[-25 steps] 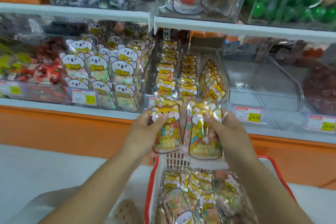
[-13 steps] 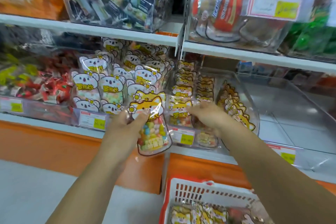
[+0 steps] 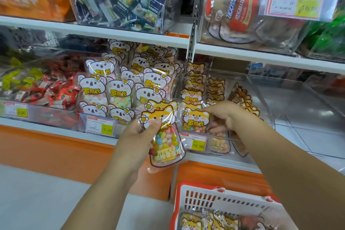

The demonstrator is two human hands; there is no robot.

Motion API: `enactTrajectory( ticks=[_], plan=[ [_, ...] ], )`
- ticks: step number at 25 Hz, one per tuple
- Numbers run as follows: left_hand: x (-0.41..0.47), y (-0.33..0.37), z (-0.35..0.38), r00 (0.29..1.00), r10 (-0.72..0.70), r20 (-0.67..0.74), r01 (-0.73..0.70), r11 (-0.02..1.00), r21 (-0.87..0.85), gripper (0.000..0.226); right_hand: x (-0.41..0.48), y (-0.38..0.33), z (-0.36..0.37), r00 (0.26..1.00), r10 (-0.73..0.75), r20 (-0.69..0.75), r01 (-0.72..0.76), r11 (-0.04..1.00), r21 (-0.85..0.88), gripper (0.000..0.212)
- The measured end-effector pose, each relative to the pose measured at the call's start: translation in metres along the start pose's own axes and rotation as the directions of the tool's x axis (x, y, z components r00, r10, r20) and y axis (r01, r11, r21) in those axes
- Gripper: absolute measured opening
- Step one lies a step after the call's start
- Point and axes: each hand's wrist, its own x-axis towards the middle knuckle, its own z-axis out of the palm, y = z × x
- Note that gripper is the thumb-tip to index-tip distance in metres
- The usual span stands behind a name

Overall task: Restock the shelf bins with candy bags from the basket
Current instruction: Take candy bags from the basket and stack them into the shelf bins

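My left hand (image 3: 139,137) grips a clear candy bag with a yellow fox face (image 3: 164,134), held upright in front of the lower shelf. My right hand (image 3: 223,116) reaches into the clear bin of yellow fox bags (image 3: 265,115), fingers on a fox bag at the bin's front (image 3: 195,120). Rows of the same fox bags (image 3: 194,87) stand behind it. The red and white basket (image 3: 222,199) sits at the bottom right with several fox bags (image 3: 209,220) in it.
Left of the fox bin is a bin of white koala candy bags (image 3: 119,87), then red wrapped sweets (image 3: 54,91). A clear bin (image 3: 302,102) lies to the right. The upper shelf (image 3: 112,31) carries more bins. Orange shelf base (image 3: 56,147) runs below.
Both hands rose from above the basket to the shelf. My right hand carried its fox bag into the bin's front; the left hand still holds its bag outside. The view tilted upward.
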Motion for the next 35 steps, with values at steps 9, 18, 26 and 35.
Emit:
enactTrajectory(
  ticks=[9,18,26,35],
  plan=[
    [-0.001,-0.003,0.007,0.999,-0.003,0.033,0.002,1.000,0.020,0.061,0.009,0.007,0.004,0.929,-0.328,-0.169,0.365,0.889,0.276,0.028],
    [-0.004,-0.002,0.017,0.998,0.003,0.060,-0.003,1.000,0.000,0.062,0.013,0.018,0.006,0.901,-0.414,-0.132,0.435,0.859,0.271,0.061],
    [-0.007,0.003,0.021,0.999,-0.018,0.051,0.018,1.000,-0.010,0.024,-0.026,0.017,0.000,0.954,-0.300,-0.008,0.230,0.749,-0.621,0.045],
    [-0.009,0.020,0.053,0.992,0.052,0.112,-0.048,0.998,-0.045,0.023,-0.095,0.037,-0.003,0.874,-0.462,0.150,0.444,0.886,0.135,0.028]
  ],
)
